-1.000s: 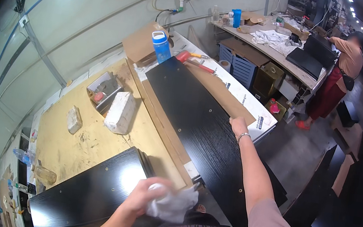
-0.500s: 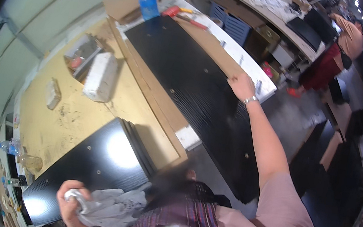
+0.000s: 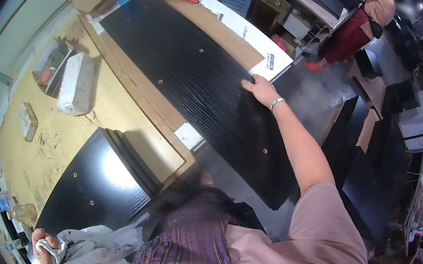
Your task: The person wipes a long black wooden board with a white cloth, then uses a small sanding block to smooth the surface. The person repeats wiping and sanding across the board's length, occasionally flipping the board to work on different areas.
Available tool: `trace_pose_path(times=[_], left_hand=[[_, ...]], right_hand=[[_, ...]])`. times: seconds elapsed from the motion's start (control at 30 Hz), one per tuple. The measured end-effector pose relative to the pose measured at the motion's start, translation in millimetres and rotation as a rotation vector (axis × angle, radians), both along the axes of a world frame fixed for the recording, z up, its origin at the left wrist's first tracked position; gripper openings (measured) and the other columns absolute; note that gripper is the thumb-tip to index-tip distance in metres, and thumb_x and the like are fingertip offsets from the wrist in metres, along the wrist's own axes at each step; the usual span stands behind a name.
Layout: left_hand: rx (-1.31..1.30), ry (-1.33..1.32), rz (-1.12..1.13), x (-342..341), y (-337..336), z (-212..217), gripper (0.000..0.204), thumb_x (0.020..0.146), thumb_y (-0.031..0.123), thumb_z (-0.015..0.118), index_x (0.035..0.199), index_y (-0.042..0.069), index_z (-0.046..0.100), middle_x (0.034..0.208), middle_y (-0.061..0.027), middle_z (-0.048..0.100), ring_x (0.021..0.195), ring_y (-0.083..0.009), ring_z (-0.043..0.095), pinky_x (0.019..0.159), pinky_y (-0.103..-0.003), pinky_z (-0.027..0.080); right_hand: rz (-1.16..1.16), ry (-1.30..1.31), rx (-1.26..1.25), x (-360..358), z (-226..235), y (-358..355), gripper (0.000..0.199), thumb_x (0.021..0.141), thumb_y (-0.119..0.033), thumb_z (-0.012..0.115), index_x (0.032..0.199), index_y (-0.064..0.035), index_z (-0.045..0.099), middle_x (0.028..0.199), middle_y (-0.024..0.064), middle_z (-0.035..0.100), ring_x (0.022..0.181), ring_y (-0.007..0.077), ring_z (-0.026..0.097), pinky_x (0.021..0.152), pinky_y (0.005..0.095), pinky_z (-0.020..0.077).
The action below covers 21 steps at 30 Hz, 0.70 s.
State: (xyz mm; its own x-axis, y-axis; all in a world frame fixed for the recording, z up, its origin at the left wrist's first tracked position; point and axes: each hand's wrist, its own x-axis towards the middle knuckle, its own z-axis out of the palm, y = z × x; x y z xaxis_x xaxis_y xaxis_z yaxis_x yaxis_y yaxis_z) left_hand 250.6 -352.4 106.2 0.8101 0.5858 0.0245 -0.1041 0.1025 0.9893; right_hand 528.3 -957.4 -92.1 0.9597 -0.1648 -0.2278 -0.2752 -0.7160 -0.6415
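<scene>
We see the left hand (image 3: 45, 246), fist closed round the white cloth (image 3: 95, 248), swung outward to the stacked black panels (image 3: 90, 174), away from the long black panel (image 3: 188, 66) on cardboard (image 3: 170, 112). Our right hand (image 3: 262, 91) keeps clasping that panel's edge.

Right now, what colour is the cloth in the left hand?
The cloth is greyish white with darker patches; it shows best in the head view.
</scene>
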Motion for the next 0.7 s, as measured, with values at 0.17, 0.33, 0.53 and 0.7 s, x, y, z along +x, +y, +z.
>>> trace_pose_path(times=[0.17,0.33,0.53,0.7], left_hand=[[0.014,-0.052,-0.31,3.1,15.9,0.7,0.045,0.096,0.028,0.07,0.124,-0.002,0.053,0.086,-0.0045,0.057,0.079,-0.0087,0.055,0.07,-0.021,0.048],[-0.074,-0.084,-0.304,35.0,-27.8,8.6,0.034,0.093,0.024,0.072,0.109,-0.001,0.056,0.085,-0.0055,0.056,0.072,-0.0094,0.051,0.062,-0.022,0.043],[0.305,0.072,-0.152,60.1,-29.9,1.5,0.027,0.099,0.011,0.06,0.124,0.001,0.063,0.107,-0.0143,0.069,0.101,-0.0178,0.067,0.091,-0.03,0.054],[1.543,0.3,-0.721,34.2,-85.4,-53.7,0.08,0.062,0.002,0.084,0.137,0.004,0.057,0.139,-0.0167,0.055,0.121,-0.0321,0.057,0.1,-0.041,0.048]], right_hand=[[-0.046,0.091,-0.035,4.0,7.6,-4.6,0.059,0.09,-0.047,0.066,0.113,0.0072,0.069,0.112,0.0285,0.07,0.109,0.0392,0.067,0.096,0.042,0.0491],[-0.135,0.03,0.046,11.4,-12.3,-11.0,0.052,0.089,-0.043,0.071,0.107,0.0057,0.072,0.106,0.0256,0.073,0.105,0.0373,0.07,0.093,0.0411,0.0501],[-0.216,-0.004,0.029,1.9,6.4,6.1,0.04,0.09,-0.038,0.071,0.09,0.0021,0.074,0.088,0.0214,0.073,0.088,0.0354,0.071,0.083,0.0422,0.0501],[-0.255,-0.017,0.045,1.3,3.0,11.7,0.039,0.09,-0.037,0.072,0.09,0.0024,0.073,0.091,0.0217,0.074,0.093,0.0366,0.071,0.086,0.0428,0.0509]])
